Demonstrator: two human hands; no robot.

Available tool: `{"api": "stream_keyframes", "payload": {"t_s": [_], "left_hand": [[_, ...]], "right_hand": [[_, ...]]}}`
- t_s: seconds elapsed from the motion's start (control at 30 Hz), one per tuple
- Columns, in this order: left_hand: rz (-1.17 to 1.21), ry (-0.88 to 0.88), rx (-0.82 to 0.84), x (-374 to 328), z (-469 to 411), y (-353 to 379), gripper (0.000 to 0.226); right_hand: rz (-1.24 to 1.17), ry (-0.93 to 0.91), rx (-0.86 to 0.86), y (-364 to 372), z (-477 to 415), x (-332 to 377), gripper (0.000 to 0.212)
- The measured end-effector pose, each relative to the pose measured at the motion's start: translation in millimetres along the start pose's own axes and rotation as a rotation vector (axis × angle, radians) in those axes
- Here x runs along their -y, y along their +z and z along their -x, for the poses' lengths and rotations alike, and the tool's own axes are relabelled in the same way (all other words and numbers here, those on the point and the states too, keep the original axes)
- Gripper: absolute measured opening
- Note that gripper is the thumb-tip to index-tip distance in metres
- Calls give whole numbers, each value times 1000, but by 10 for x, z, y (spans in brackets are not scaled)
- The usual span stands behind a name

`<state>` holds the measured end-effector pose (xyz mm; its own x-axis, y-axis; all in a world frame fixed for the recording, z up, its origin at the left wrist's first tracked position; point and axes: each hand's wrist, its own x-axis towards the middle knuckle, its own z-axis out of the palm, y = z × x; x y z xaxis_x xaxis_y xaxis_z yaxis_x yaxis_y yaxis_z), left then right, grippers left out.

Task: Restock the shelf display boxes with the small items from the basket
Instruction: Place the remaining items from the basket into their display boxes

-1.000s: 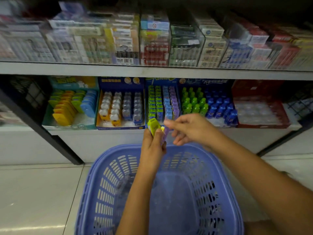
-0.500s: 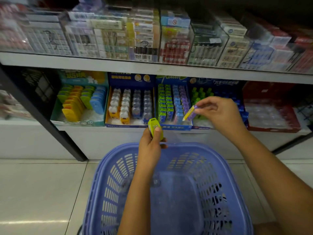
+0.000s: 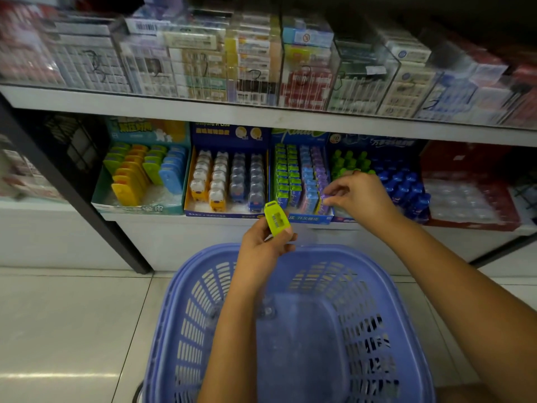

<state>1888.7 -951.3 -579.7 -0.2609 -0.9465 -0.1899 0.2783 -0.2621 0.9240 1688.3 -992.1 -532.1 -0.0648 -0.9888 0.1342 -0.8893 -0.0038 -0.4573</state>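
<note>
Right grip (image 3: 358,199) pinches purple pack (image 3: 325,202) at display box (image 3: 309,219); left grip (image 3: 261,247) holds yellow pack (image 3: 277,218); basket (image 3: 386,274) looks nearly empty.

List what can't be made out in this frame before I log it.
Head view only:
purple pack: mostly covered by the right hand's pinching fingers; seated or not, unclear.
upper shelf packs: blurred, labels unreadable.
basket: near side cut by bottom edge; left forearm hides part of its floor.
</note>
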Motion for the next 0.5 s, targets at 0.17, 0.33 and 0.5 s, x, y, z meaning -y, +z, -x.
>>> {"api": "stream_keyframes", "payload": {"t_s": [0.17,0.33,0.5], "left_hand": [[1,41,-67,-40,38,27,14],[187,48,-250,-172,61,-43,16],[227,-11,-380,-400,94,-374,23]], "right_hand": [[-14,53,-37,-23,22,94,26],[-431,-48,21,100,403,629,30],[-13,-660,76,391,438,1101,49]]}}
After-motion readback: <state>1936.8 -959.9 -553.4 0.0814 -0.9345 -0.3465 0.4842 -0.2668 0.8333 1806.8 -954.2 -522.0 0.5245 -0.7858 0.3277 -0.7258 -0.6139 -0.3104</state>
